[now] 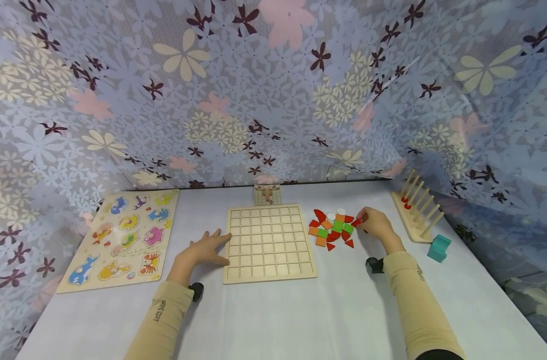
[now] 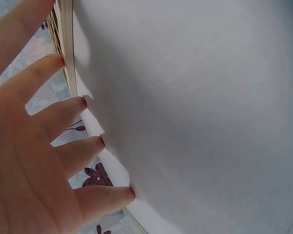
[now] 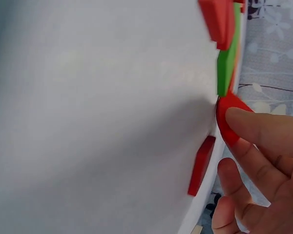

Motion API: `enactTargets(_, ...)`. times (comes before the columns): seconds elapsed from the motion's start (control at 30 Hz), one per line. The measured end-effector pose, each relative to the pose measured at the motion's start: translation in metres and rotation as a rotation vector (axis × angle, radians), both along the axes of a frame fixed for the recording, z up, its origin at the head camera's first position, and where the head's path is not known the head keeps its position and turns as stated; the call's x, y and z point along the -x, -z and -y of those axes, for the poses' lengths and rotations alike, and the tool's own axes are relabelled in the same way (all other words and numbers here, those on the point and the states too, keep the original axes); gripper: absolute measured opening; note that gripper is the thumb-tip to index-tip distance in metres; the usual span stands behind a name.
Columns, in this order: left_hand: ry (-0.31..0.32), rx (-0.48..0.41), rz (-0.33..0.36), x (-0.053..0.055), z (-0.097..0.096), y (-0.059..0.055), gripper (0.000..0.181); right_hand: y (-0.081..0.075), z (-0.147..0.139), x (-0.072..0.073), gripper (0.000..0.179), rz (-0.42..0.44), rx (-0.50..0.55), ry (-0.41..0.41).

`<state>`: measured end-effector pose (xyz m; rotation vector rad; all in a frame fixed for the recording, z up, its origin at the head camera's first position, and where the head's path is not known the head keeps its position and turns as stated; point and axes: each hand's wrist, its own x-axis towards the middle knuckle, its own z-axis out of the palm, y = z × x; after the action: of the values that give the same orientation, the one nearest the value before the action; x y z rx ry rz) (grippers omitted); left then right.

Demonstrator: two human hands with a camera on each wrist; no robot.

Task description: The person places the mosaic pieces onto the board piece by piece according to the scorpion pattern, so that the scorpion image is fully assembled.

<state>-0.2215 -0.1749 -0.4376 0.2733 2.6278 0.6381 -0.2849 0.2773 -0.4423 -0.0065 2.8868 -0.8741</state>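
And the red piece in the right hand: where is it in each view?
Head: the red piece is right of centre, in the right hand.
Left wrist: not in it.
Right wrist: right of centre, below a green piece.
Landmark: flowered cloth, in all three.

Square beige wooden grid board (image 1: 269,245) takes the centre, small patterned panel (image 1: 267,195) just behind! Left, the pale wooden sea-animal puzzle (image 1: 98,250); right, flat red, green and orange pieces (image 1: 338,226); farther right, pale wooden peg rack (image 1: 410,220), teal curved block (image 1: 438,248) by its near end.

Red piece (image 3: 228,134): pinched in right fingers (image 3: 256,163) | grid board (image 1: 270,245) (pale wood): lying flat, squarish
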Motion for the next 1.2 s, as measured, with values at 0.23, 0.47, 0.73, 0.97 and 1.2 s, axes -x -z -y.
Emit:
enactTargets(0.23,0.012,0.002,-0.008,-0.002,0.0,-0.002,0.078,0.0,0.011,0.003,0.021,-0.063,0.053,0.02)
enactTargets(0.47,0.034,0.018,-0.015,-0.001,0.001,-0.003,0.077,-0.001,0.036,0.007,0.024,-0.084,0.185,0.076)
enactTargets(0.73,0.035,0.019,0.0,-0.001,0.0,-0.001,0.077,0.003,0.066,0.01,0.031,-0.042,0.382,0.103)
enactTargets(0.97,0.038,0.021,0.005,-0.002,-0.001,0.001,0.078,0.009,0.087,0.011,0.028,-0.057,0.387,0.09)
enactTargets(1.2,0.028,0.02,-0.002,-0.002,0.001,-0.001,0.078,0.008,0.107,0.015,0.023,-0.053,0.467,0.057)
